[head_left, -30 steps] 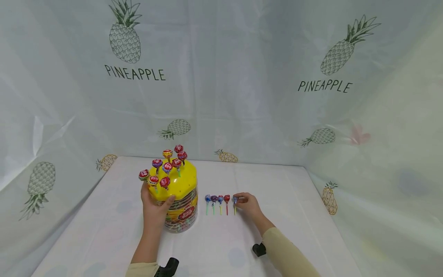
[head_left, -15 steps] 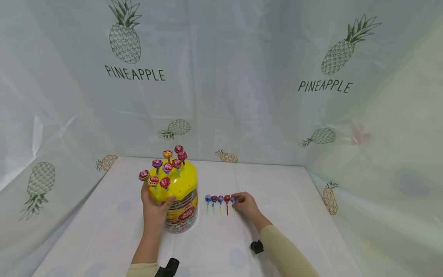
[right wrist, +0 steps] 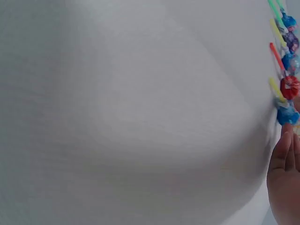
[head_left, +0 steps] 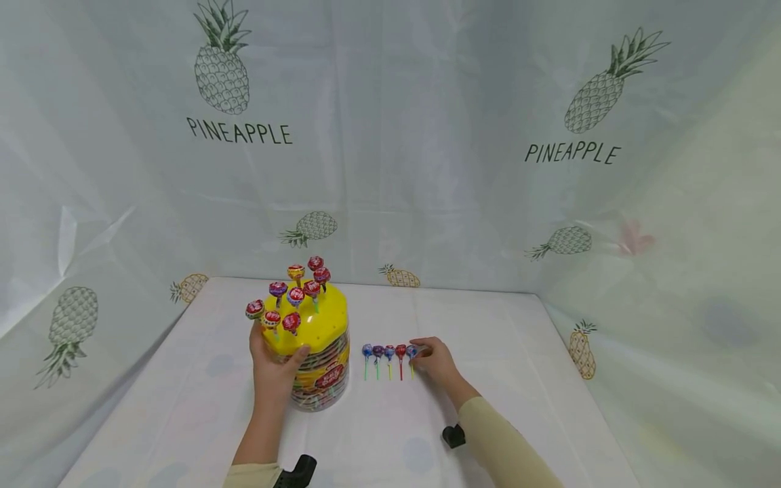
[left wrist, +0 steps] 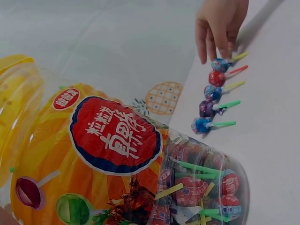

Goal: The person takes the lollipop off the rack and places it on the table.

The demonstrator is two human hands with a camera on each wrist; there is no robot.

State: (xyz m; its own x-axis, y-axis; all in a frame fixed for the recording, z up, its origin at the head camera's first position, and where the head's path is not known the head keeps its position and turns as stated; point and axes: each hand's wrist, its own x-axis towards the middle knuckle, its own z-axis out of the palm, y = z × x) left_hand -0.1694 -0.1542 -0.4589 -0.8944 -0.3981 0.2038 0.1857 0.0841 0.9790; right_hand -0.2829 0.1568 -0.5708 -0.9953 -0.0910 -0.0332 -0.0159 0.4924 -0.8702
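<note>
My left hand (head_left: 272, 373) grips a clear candy jar (head_left: 329, 377) just under its yellow lid (head_left: 326, 324), thumb in front. Several wrapped lollipops (head_left: 291, 322) stand upright in the lid's holes. In the left wrist view the jar's label (left wrist: 115, 136) shows, and more lollipops fill its lower part. My right hand (head_left: 438, 362) pinches the head of a blue lollipop (right wrist: 287, 115) at the right end of a row. A red lollipop (right wrist: 289, 87) lies right beside it, then a blue, a purple and another blue lollipop (left wrist: 201, 125), sticks all pointing the same way.
A white cloth covers the table (head_left: 378, 434). Behind it hangs a pale curtain (head_left: 415, 156) printed with pineapples. Black wrist straps (head_left: 453, 436) sit at both sleeves.
My right hand has shifted the end blue lollipop slightly left, closer to the red one, and stays at it. The left hand and the jar have kept their place.
</note>
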